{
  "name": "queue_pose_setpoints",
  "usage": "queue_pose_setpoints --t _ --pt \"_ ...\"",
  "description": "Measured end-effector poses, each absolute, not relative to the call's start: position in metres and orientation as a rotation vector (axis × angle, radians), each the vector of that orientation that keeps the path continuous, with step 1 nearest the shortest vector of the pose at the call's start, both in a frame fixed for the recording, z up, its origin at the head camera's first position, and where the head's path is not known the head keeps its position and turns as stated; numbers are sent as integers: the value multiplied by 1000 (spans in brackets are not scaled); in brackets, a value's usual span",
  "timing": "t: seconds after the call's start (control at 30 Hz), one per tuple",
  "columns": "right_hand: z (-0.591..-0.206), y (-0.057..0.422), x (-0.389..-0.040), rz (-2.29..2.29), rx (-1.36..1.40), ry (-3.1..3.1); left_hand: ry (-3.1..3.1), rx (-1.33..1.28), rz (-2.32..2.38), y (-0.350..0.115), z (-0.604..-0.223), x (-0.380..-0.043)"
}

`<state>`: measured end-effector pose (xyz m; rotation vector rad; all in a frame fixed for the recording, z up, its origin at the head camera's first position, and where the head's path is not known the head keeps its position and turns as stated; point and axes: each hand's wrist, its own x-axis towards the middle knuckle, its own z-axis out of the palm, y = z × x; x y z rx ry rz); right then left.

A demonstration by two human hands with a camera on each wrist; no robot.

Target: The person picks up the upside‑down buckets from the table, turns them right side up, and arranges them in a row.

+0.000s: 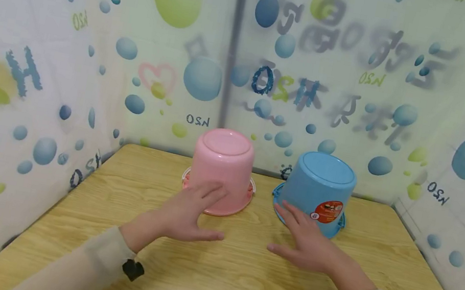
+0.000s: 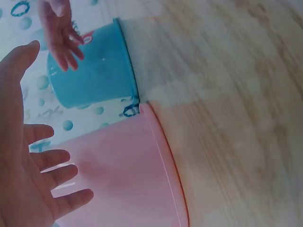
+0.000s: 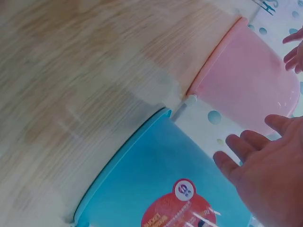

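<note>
Two plastic buckets stand upside down on a wooden table. The pink bucket (image 1: 222,164) is on the left, its white handle lying round the rim. To the right is the blue bucket (image 1: 323,187), with a red oval label (image 1: 327,211) on its side. My left hand (image 1: 185,212) hovers before the pink bucket, thumb spread from the fingers and nothing held. My right hand (image 1: 311,242) is in front of the blue bucket, palm turned inward, fingers extended. In the right wrist view, the fingers of the right hand (image 3: 272,165) overlap the blue bucket's upper side.
The wooden table (image 1: 218,277) reaches to a fabric backdrop (image 1: 188,80) printed with blue and green dots, which hangs along the back and both sides. Dark straps (image 1: 133,269) show at both sleeve cuffs. A gap of tabletop separates the two buckets.
</note>
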<state>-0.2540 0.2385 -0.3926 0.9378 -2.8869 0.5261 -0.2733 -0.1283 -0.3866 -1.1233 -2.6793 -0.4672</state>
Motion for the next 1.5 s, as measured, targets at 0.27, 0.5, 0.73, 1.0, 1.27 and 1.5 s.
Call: queue_pose_setpoints --t 0.27,0.5,0.73,1.0,1.27,1.5 --pt "-389 220 -278 770 906 -3035 -2613 -1050 -582 -160 -383 -281" --pt "-388 198 -298 820 843 -3111 -2713 -874 -643 -190 -384 -291" --pt "-394 178 -320 897 818 -3141 -2804 -731 -732 -209 -386 -307" --pt "-401 162 -339 1001 720 -3147 -2923 -674 -851 -215 -393 -327" --pt "-410 156 -355 977 667 -3170 -2983 -741 -885 -212 -410 -354" --pt "-415 154 -364 988 657 -3187 -3020 -800 -924 -209 -422 -369"
